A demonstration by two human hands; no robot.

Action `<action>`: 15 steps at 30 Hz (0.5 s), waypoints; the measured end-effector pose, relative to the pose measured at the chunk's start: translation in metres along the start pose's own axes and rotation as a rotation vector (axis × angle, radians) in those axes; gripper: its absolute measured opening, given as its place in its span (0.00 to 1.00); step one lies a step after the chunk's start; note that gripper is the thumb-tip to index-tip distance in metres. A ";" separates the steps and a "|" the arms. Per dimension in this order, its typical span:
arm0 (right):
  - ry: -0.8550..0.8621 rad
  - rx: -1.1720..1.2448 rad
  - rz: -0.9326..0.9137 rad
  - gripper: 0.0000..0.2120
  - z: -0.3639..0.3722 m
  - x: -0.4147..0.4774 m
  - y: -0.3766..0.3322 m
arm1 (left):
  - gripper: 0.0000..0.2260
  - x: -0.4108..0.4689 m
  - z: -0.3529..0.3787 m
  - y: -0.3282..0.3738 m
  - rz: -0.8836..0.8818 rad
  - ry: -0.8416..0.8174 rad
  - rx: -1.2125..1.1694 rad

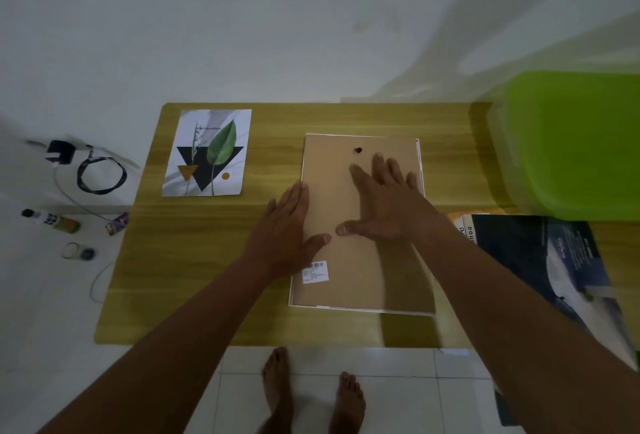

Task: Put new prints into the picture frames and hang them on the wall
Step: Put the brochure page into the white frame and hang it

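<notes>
A white picture frame (360, 281) lies face down on the wooden table (194, 260), its brown backing board up with a dark hanging hole near the far end and a barcode sticker near its left edge. My left hand (287, 229) lies flat with straight fingers on the frame's left edge. My right hand (384, 201) presses flat on the backing board, fingers spread. The two thumbs nearly meet. A print (207, 153) with a green leaf and black triangles lies flat at the table's far left, apart from both hands.
A green plastic stool (575, 142) stands at the right over the table's far corner. A dark booklet (540, 260) lies on the right end. On the white surface to the left are a charger with coiled cable (97, 173), small bottles (52, 222) and a jar. My bare feet stand below the table.
</notes>
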State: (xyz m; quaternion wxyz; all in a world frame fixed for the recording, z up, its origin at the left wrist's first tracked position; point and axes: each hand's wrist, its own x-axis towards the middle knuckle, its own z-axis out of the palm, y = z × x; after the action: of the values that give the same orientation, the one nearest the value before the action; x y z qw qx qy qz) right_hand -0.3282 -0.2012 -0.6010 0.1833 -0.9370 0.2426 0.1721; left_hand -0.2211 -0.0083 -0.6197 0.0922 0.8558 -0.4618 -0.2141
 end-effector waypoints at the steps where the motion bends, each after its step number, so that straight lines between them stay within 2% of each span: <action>1: -0.017 -0.006 0.007 0.59 0.001 0.002 0.001 | 0.42 0.000 0.000 -0.003 -0.013 -0.010 0.001; 4: -0.004 -0.024 0.015 0.59 0.005 0.005 0.005 | 0.42 0.000 0.003 -0.009 -0.030 -0.035 0.060; 6: 0.004 -0.025 0.014 0.60 0.006 0.006 0.005 | 0.37 0.001 0.005 -0.009 -0.034 -0.028 0.079; 8: 0.014 -0.017 0.027 0.61 0.004 0.006 0.005 | 0.29 0.004 0.006 -0.011 -0.059 0.035 0.020; 11: 0.051 0.014 0.102 0.65 0.002 0.004 0.009 | 0.27 0.012 0.000 -0.012 -0.046 0.168 0.010; 15: 0.083 0.163 0.259 0.66 0.005 -0.001 0.016 | 0.19 0.028 -0.011 -0.005 -0.077 0.293 -0.130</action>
State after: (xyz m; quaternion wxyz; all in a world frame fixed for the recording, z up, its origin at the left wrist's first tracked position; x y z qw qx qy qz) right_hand -0.3380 -0.2114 -0.6092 0.2248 -0.8861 0.3820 0.1354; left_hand -0.1986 -0.0290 -0.6196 0.2055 0.8870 -0.3956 -0.1201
